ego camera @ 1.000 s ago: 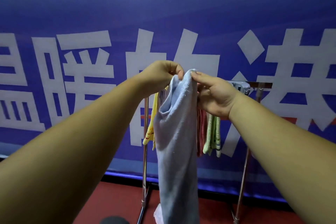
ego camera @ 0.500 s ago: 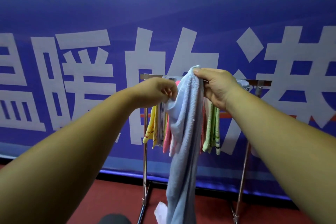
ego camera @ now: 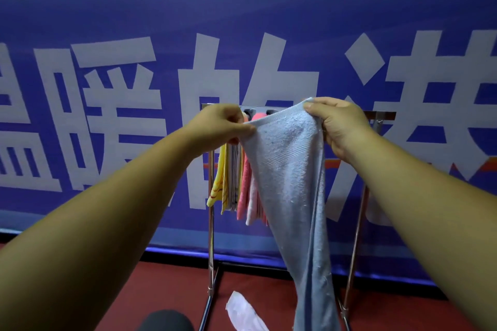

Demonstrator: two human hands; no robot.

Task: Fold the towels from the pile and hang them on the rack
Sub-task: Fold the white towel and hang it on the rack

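I hold the light blue towel (ego camera: 285, 169) up in the middle of the frame, its top edge stretched between my hands so the cloth hangs flat and I can line the fold up. My left hand (ego camera: 223, 126) pinches one end of that edge between thumb and fingers. My right hand (ego camera: 338, 123), a little higher, has its fingers curled over the other corner. The rest of the towel narrows and drops toward the lower right of the frame, down to the red floor (ego camera: 161, 290). Right behind my hands is the rack (ego camera: 211, 223), with a yellow towel (ego camera: 219, 177), a striped one (ego camera: 233, 177) and a pink towel (ego camera: 246, 183) crowded at its left end. I judge the free room is on the bar's right part, where bare metal shows beyond my right hand. The pile is out of view. A white plastic bag (ego camera: 242, 312) lies at the rack's foot.
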